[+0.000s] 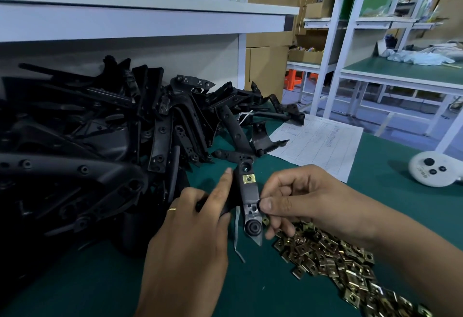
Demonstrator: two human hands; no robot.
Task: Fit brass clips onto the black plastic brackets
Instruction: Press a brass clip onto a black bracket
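Two hands at work over green surface [100,279]. Left hand [190,236]: grip curled round lower left edge of black bracket [249,191], index finger extended straight up along its side; gold ring [172,208] on one finger. Right hand [308,201]: grip narrow, thumb and forefinger pinched against bracket's right edge at about mid-length; whether a clip sits between them, cannot tell. Bracket held upright just above surface, pointed tip toward 6 o'clock, far end toward 12 o'clock. One brass clip [248,179] already seated on bracket's upper section, square, hole in centre. Loose brass clips [333,261] heaped at 4 o'clock from bracket, trailing toward lower right corner, under right wrist. Large pile of black brackets [105,141] at 9 to 11 o'clock. Printed sheet [318,141] flat at 1 o'clock. White controller [434,169] at 3 o'clock, well apart. White shelf frame [125,16] behind pile at 12 o'clock.
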